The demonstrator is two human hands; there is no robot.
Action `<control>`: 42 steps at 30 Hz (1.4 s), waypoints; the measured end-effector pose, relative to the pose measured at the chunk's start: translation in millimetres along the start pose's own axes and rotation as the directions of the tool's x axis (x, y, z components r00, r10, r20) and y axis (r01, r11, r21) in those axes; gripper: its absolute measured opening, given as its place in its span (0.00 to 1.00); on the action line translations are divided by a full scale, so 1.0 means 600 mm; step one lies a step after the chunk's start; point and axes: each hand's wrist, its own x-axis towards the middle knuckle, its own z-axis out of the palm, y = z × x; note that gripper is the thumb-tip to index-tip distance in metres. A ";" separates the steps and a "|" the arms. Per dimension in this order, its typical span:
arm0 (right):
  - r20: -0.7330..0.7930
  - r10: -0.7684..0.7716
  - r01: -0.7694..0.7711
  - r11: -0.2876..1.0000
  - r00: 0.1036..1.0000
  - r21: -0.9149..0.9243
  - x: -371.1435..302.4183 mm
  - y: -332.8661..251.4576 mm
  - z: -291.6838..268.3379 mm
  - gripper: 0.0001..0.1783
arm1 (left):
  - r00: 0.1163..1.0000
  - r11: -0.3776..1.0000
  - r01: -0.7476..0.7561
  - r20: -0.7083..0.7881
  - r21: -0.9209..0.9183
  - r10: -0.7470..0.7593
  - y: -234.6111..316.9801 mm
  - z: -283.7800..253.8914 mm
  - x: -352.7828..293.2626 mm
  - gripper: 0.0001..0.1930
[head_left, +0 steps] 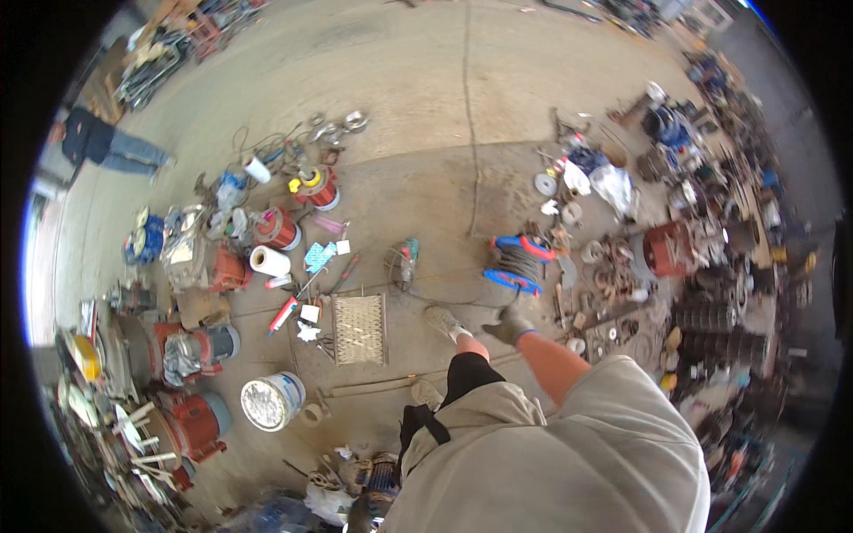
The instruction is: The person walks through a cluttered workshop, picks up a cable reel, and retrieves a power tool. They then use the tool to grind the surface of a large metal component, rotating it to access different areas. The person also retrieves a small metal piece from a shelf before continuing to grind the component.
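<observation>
My right hand (510,327), in a grey work glove, is held low in front of me, just on the near side of a cable reel (519,265). The reel has blue and red-edged flanges and is wound with dark cable. A loose dark cable (462,302) runs along the floor from the left up to my glove, and the fingers look closed on it. Left of the reel, a green power tool (408,258) lies on the floor with its cord looped beside it. My left hand is out of view.
A woven-top stool (359,330), a white bucket (272,401) and red motors (278,229) lie to the left. Metal parts, a hammer (559,304) and a large red motor (668,250) crowd the right. A person (111,142) stands at far left.
</observation>
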 end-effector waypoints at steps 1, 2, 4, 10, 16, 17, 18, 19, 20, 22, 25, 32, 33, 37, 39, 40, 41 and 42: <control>-0.079 0.092 -0.087 0.994 0.993 0.067 -0.033 0.076 -0.009 0.48 | 1.000 0.999 0.003 0.008 -0.049 -0.002 -0.008 -0.052 0.016 0.21; -0.132 0.159 -0.158 0.987 0.978 0.021 -0.069 0.147 -0.010 0.50 | 1.000 0.995 0.012 0.025 -0.102 -0.009 -0.012 -0.093 0.033 0.21; -0.151 0.211 -0.203 0.977 0.966 0.061 -0.164 0.287 -0.002 0.54 | 0.994 0.992 0.052 0.099 -0.119 -0.040 -0.009 -0.144 0.071 0.20; 0.105 0.604 -0.604 0.739 0.790 0.297 -0.456 0.484 0.094 0.81 | 0.948 0.965 0.178 0.230 0.191 -0.220 0.130 -0.136 0.150 0.13; 0.430 0.710 -0.768 0.244 0.558 0.592 -0.600 0.473 0.222 0.79 | 0.594 -0.436 -0.660 0.780 0.612 0.196 0.335 0.002 0.233 0.16; 0.430 0.718 -0.770 0.232 0.548 0.594 -0.598 0.469 0.235 0.76 | 0.621 -0.454 -0.646 0.768 0.614 0.156 0.379 0.044 0.244 0.16; 0.373 0.724 -0.756 0.308 0.580 0.577 -0.594 0.467 0.245 0.73 | 0.623 -0.545 -0.621 0.777 0.564 0.095 0.425 0.090 0.250 0.16; 0.335 0.755 -0.758 0.312 0.563 0.572 -0.585 0.466 0.253 0.70 | 0.762 -0.156 -0.559 0.579 0.814 0.289 0.464 0.149 0.249 0.19; 0.330 0.756 -0.758 0.317 0.565 0.570 -0.569 0.469 0.257 0.68 | 0.643 -0.258 -0.667 0.715 0.699 0.274 0.514 0.198 0.240 0.22; 0.304 0.714 -0.692 0.340 0.630 0.637 -0.533 0.478 0.261 0.58 | 0.841 -0.165 -0.457 0.485 0.874 0.239 0.610 0.337 0.228 0.24; 0.503 0.636 -0.781 0.274 0.585 0.561 -0.463 0.501 0.259 0.44 | 0.868 0.040 -0.481 0.470 0.876 0.161 0.728 0.550 0.210 0.25; 0.567 0.575 -0.727 0.071 0.589 0.683 -0.361 0.526 0.242 0.32 | 0.634 -0.521 -0.639 0.771 0.566 0.060 0.865 1.125 0.258 0.33; 0.549 0.585 -0.662 -0.028 0.597 0.749 -0.373 0.525 0.241 0.29 | 0.588 -0.546 -0.670 0.809 0.503 0.024 0.872 1.201 0.269 0.37; 0.726 0.578 -0.687 -0.355 0.373 0.635 -0.474 0.518 0.246 0.18 | 0.544 -0.636 -0.601 0.831 0.484 0.117 0.848 1.428 0.353 0.44; 0.741 0.605 -0.640 -0.452 0.293 0.622 -0.537 0.504 0.260 0.14 | 0.596 -0.697 -0.578 0.803 0.425 -0.005 0.832 1.482 0.421 0.42; 0.745 0.613 -0.633 -0.473 0.263 0.613 -0.563 0.498 0.270 0.13 | 0.695 -0.631 -0.595 0.713 0.498 -0.093 0.827 1.502 0.455 0.41; 0.747 0.599 -0.632 -0.468 0.288 0.618 -0.583 0.499 0.280 0.12 | 0.756 -0.632 -0.585 0.625 0.509 -0.196 0.822 1.519 0.486 0.40; 0.768 0.580 -0.657 -0.471 0.272 0.589 -0.600 0.491 0.290 0.12 | 0.797 -0.630 -0.575 0.530 0.521 -0.289 0.819 1.521 0.508 0.40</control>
